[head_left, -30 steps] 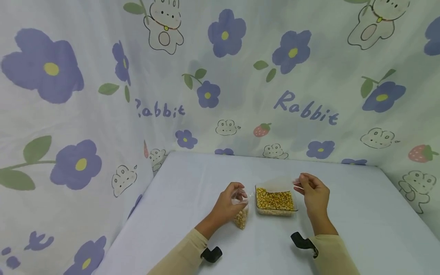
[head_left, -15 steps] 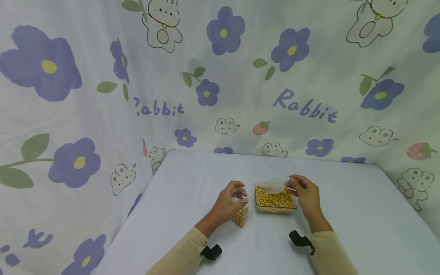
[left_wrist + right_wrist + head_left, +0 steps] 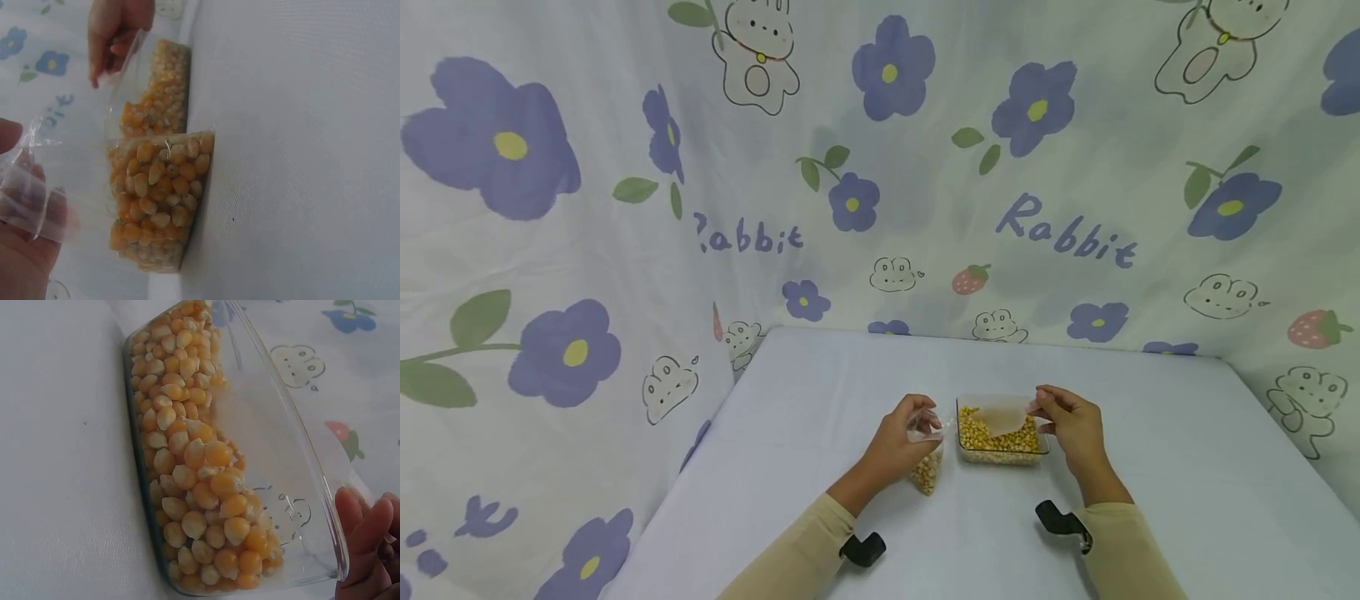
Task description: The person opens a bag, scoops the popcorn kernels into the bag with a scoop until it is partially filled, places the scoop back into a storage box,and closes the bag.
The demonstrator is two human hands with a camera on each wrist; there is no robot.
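Note:
My left hand (image 3: 898,437) grips a clear plastic bag (image 3: 159,194) near its gaping mouth, fingers and thumb curled at the film. Corn kernels fill the bag's lower part, and its bottom is down at the table. To the right of it, a clear rectangular glass container (image 3: 1000,452) holds yellow corn kernels (image 3: 194,456), heaped unevenly. My right hand (image 3: 1078,429), over the container's right side, pinches a translucent whitish scoop (image 3: 1006,418) by one end. The scoop's lower edge dips among the kernels; in the right wrist view it shows hazily through the glass wall.
Everything stands on a table with a white cloth (image 3: 820,392). A curtain (image 3: 925,183) printed with flowers and rabbits hangs behind and at the left. Black wrist mounts (image 3: 863,550) sit at both sleeves.
My right hand has moved left toward the container, bringing the scoop over it and then down into the kernels. The left hand and the bag have stayed in place.

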